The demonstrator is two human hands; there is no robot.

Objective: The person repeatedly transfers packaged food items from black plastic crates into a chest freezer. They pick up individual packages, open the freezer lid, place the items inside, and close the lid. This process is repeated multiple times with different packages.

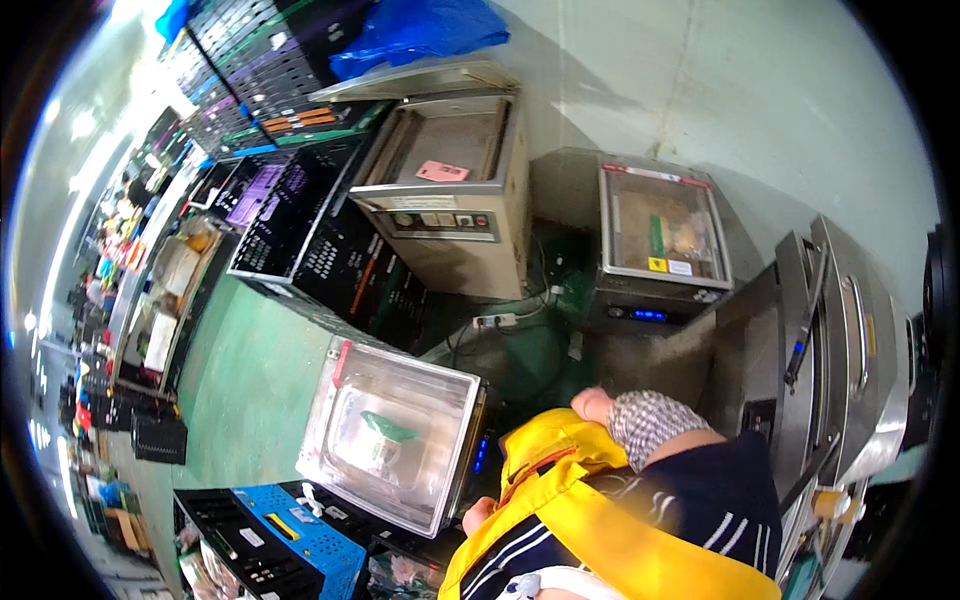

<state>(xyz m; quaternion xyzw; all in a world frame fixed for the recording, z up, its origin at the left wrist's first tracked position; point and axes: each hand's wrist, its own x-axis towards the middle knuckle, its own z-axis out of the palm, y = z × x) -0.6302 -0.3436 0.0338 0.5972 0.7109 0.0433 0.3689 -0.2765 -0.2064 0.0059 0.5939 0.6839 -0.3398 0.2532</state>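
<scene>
My right hand [592, 406], below a checked sleeve cover, rests at the upper edge of my yellow apron; its fingers are partly hidden. My left hand [478, 514] shows only in part at the apron's other edge, near the front of a vacuum sealer [397, 442] with its clear lid down and a green-marked bag inside. Farther off, a second vacuum sealer [664, 225] also has its lid down over a bag with pale contents. A larger vacuum sealer [442, 187] stands with its lid raised and a pink card [442, 171] lying in its chamber.
Black crates [330, 247] stand left of the large sealer. A blue crate [300, 536] sits at the lower left. A power strip [495, 321] and cables lie on the green floor. A large steel machine [855, 345] stands at the right.
</scene>
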